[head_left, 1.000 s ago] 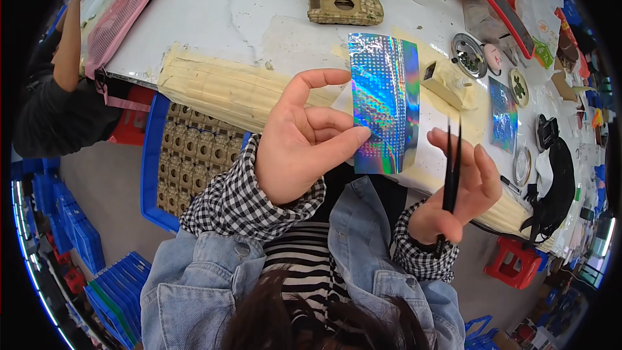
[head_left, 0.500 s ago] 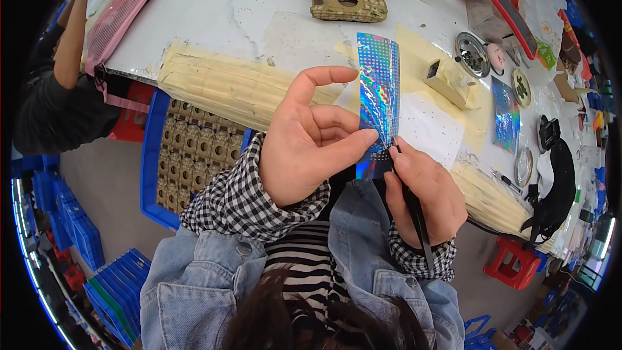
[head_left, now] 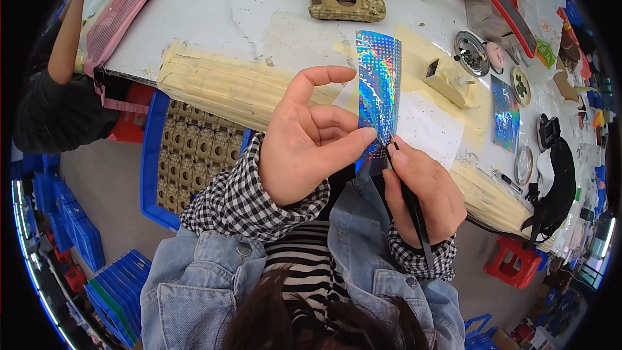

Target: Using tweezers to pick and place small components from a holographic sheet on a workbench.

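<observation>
Between thumb and fingers, my left hand holds a shiny holographic sticker sheet, a tall strip with rows of tiny square marks. It stands nearly upright above the table's near edge. My right hand grips black tweezers, whose tips meet the lower right part of the sheet close to my left thumb. Whether the tips pinch a sticker is too small to tell. Beyond the sheet lie several joined camouflage-patterned casings with oval openings.
A blue crate of similar casings stands below the table at left. On the right are a taped block, a round metal dish, another holographic sheet and a black bag. Another person's arm is beside a pink basket.
The sheet has tilted a little, so its reflections differ and its lower end shows less. Both hands stay almost in place, with the tweezer tips shifted slightly.
</observation>
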The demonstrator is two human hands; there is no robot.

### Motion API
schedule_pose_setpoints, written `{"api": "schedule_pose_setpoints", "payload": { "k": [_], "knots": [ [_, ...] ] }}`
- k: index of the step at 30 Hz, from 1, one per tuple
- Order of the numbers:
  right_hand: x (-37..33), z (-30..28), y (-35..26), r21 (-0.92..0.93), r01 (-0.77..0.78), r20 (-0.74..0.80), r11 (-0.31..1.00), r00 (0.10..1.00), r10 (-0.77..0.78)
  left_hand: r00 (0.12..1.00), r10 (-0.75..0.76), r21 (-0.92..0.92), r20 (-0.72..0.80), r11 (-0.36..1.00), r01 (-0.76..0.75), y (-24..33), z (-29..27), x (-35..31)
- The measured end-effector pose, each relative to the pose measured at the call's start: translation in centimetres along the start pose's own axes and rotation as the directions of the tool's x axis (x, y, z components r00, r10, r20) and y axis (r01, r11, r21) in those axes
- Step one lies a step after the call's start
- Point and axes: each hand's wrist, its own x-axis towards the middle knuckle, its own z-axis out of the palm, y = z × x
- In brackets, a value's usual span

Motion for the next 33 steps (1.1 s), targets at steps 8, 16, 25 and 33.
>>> {"api": "schedule_pose_setpoints", "payload": {
  "k": [8,16,25,33],
  "knots": [
    [-0.42,0.38,0.33,-0.15,0.157,0.018,0.976,0.988,-0.156,0.999,-0.038,-0.064,0.001,0.997,0.038,-0.09,-0.28,0.21],
    [-0.39,0.53,0.36,-0.162,0.189,0.018,0.968,0.982,-0.189,0.999,-0.041,-0.063,-0.003,0.997,0.041,-0.09,-0.31,0.16],
    [-0.63,0.47,0.46,-0.109,0.151,0.004,0.983,0.988,-0.151,0.999,-0.046,-0.071,0.01,0.996,0.046,-0.2,-0.33,0.26],
    [-0.61,0.03,0.25,0.058,0.003,0.008,0.998,1.0,-0.004,0.999,-0.037,-0.08,0.017,0.996,0.038,-0.3,-0.41,0.16]
  ]
}}
